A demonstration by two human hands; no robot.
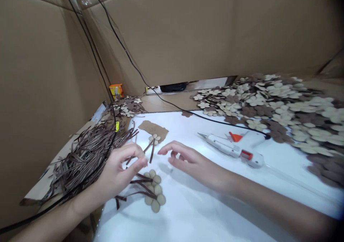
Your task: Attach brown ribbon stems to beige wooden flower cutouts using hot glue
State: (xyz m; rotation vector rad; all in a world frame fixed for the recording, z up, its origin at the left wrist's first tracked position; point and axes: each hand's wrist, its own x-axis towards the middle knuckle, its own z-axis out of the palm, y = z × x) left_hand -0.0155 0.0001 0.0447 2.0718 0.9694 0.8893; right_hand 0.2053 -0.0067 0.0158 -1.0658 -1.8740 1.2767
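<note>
Flowers point(155, 199) in beige, a close group with brown strips point(146, 190) laid on them, sit on the white table point(188, 213) just nearer me than my two hands; from my view they lie below and right of my left hand point(126, 165), and below and left of my right hand point(185, 159). My left fingers curl round towards the thumb, their tips close together; I cannot tell whether they pinch anything, though strip ends show right beside them. My right hand hovers released, fingers loosely bent, thumb apart from them, nothing in its grasp; its fingertips point at the left hand, with a gap between the two.

Beyond that gap I have a single pale flower point(155, 139) at the edge of a cardboard scrap point(153, 128), two strips running from it towards me. To the right of my right hand lies the glue gun point(233, 150), white with an orange trigger, nozzle pointing left; a clear stick point(290, 179) runs out of its back. Further right spreads a flower heap point(282, 109), cream and brown; at my left, a strip heap point(86, 156) lies behind the left hand, a black cable point(129, 57) crossing over it; an orange box point(116, 90) stands in the far left corner.
</note>
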